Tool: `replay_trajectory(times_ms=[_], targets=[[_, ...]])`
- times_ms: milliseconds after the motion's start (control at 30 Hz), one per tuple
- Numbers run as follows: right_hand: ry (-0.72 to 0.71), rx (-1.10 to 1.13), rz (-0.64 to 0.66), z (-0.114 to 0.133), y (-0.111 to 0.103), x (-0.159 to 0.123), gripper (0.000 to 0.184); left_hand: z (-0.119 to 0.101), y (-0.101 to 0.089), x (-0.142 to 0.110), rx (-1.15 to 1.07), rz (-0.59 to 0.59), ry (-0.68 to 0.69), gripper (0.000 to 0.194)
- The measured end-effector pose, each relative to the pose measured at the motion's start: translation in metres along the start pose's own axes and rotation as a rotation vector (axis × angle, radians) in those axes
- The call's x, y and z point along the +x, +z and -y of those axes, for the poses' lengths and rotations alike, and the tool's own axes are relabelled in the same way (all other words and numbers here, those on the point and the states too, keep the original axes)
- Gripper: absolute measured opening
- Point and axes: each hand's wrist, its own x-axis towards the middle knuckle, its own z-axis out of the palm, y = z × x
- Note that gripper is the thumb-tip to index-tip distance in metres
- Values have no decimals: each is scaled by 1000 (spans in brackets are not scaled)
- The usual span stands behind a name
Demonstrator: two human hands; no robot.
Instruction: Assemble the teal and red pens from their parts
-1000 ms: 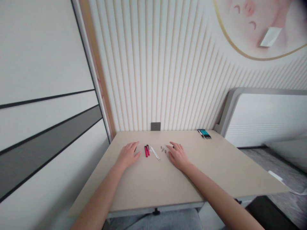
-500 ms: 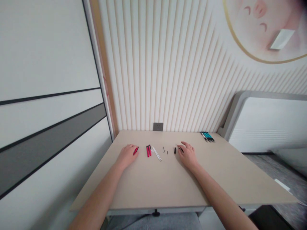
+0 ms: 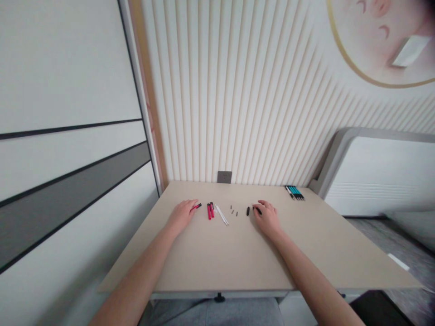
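Only the head view to go on here. Left hand (image 3: pixel 181 215) is a bit left of the middle of the frame, thumb and fingers grasping a red pen (image 3: pixel 195 207) whose black end pokes out toward the right. Right hand (image 3: pixel 267 216) is right of center, palm down, fingers curled in at a small black piece (image 3: pixel 258 210). Can't really tell if it's gripping that or just touching it, too tiny at this size. Another stubby black part (image 3: pixel 248 211) lies on the table (image 3: pixel 217 258) just to the left of those fingertips.

Between the hands, left to right: a pair of red tubes (image 3: pixel 210 211) with dark tops side by side, then some thin white sticks (image 3: pixel 222 215) lying at a slant, then three little grey bits (image 3: pixel 233 212) scattered near each other, well apart from both hands.

Toward the right, near the table's back edge, there's a row of teal pens (image 3: pixel 296 192) with a white one at the left end. Dark wall socket (image 3: pixel 224 177) sits right behind the table, middle of the frame. Ribbed wall up top, grey-and-white headboard (image 3: pixel 384 167) on the right, pale cabinet (image 3: pixel 68 68) filling the left side.
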Motion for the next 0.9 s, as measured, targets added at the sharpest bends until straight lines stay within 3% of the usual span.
replay_trajectory(times_ms=[167,400,600,900], targets=[[-175,3,7,22,-3,-5,28,-13,-7,3,-221,-127,29,42],[-459,33,117,86,0,-1,28,-25,-6,6,-590,-162,-113,34],[-385,47,177,122,27,22,26,-29,-7,4,-706,-206,-166,31],[-340,121,188,125,40,21,25,-27,0,5,-747,-181,-148,27]])
